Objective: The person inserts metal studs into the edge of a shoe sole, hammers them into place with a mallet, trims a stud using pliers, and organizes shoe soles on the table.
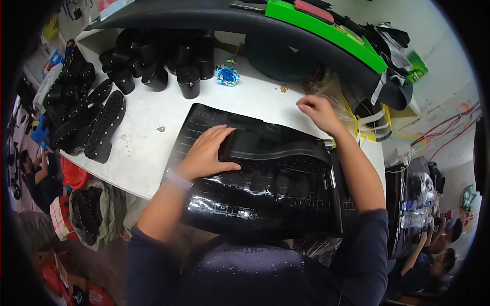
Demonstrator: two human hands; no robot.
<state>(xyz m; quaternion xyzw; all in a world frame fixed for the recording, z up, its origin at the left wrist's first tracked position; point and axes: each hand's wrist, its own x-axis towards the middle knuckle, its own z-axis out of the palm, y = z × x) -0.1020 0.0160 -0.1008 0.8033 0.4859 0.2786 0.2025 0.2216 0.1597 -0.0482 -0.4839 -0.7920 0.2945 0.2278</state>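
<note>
My left hand (206,152) holds the left end of a black shoe sole (278,150), with the thumb on the near side and the fingers on the far side. Under the sole lies a shiny black crocodile-textured sheet (245,196). My right hand (317,113) is raised beyond the sole's right end, fingers curled together; anything between them is too small to tell. A small pile of gold studs (284,88) lies to its upper left. Beside my right forearm, a tool with a metal head (328,144) and a dark handle rests on the sheet.
Black studded soles (105,125) are heaped at the left of the white table (148,112). Black heeled pieces (189,81) and a blue flower (227,75) stand at the back. A green tray (326,31) sits on the shelf above. Other people are at both sides.
</note>
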